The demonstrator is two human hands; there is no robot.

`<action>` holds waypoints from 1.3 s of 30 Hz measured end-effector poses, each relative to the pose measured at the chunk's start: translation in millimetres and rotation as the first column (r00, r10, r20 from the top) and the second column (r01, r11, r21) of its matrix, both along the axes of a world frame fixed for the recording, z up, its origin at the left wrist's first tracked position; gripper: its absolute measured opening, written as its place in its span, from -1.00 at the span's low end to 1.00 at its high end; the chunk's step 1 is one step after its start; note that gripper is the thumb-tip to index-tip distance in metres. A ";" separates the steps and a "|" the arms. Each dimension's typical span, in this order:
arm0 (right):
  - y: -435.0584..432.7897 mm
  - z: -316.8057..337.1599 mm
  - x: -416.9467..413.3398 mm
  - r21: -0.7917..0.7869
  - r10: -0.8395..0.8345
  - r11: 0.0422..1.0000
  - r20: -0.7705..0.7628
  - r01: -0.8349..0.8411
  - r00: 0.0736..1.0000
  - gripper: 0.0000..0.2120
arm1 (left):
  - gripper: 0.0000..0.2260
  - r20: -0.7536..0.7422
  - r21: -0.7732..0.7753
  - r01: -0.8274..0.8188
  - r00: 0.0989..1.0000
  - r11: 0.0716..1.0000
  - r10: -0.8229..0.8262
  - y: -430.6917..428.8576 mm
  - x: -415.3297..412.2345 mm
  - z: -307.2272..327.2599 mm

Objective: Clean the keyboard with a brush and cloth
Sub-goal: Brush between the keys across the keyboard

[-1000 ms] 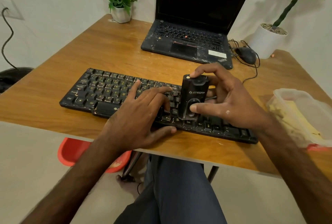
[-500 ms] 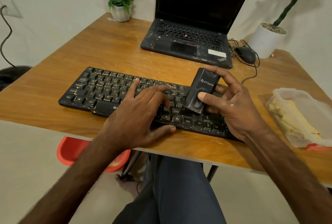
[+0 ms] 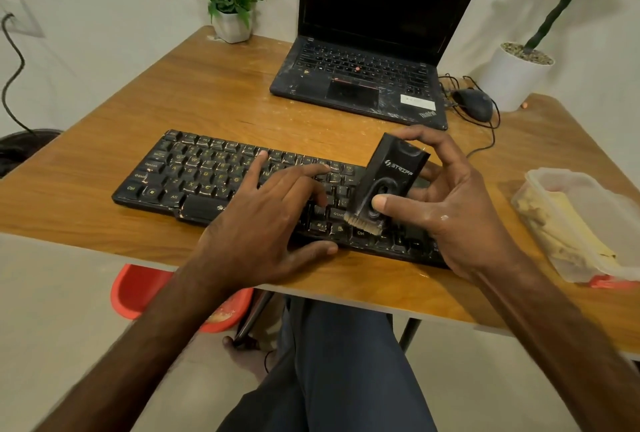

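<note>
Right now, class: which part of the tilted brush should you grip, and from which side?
Grip the brush by its black body, thumb in the front's oval dent, fingers behind, from the right like the right hand; the bristles at its low end face the keyboard.

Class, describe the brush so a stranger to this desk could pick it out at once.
Start at the wooden table, then find the black keyboard near its front edge. Over the keyboard's right end, the right hand grips a black block-shaped brush. Only it has pale bristles at its lower end.
</note>
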State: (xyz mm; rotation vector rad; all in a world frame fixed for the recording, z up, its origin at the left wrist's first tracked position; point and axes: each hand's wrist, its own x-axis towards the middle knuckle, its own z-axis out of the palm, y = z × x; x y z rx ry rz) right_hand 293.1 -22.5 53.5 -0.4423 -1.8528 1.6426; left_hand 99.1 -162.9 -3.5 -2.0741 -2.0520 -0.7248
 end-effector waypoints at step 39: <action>18.4 8.3 -14.9 0.619 0.220 0.718 0.233 -0.319 0.947 -0.52 | -0.41 -0.046 0.004 -0.025 0.999 1.000 0.025 -0.8 1.7 3.3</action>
